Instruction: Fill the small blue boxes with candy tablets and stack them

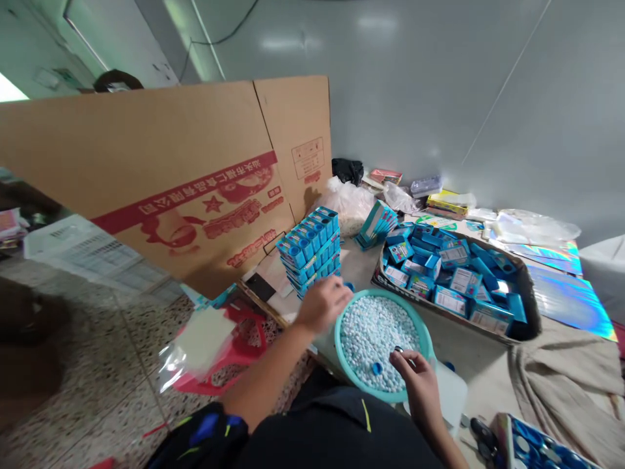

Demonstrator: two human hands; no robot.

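Observation:
My right hand (418, 379) is over the near right part of a turquoise basin (426, 331). Its thumb and fingers pinch a small round piece (398, 349) with a dark edge and pale top; its exact kind is unclear. Small white and pale blue pellets (378, 329) fill the basin, and a blue round cap (377, 369) lies on them. My left hand (326, 302) hovers by the basin's left rim, fingers bent and slightly blurred. Another blue round piece (348, 286) shows just beyond its fingertips. Behind that hand stand stacked blue boxes (312, 244) with round openings.
A carton tray (527, 299) of jumbled blue boxes stands right of the basin. A tall cardboard sheet (195, 143) rises at left. Plastic bags (349, 202) lie behind. At right are a grey cloth (566, 371) and a box of blue items (541, 449).

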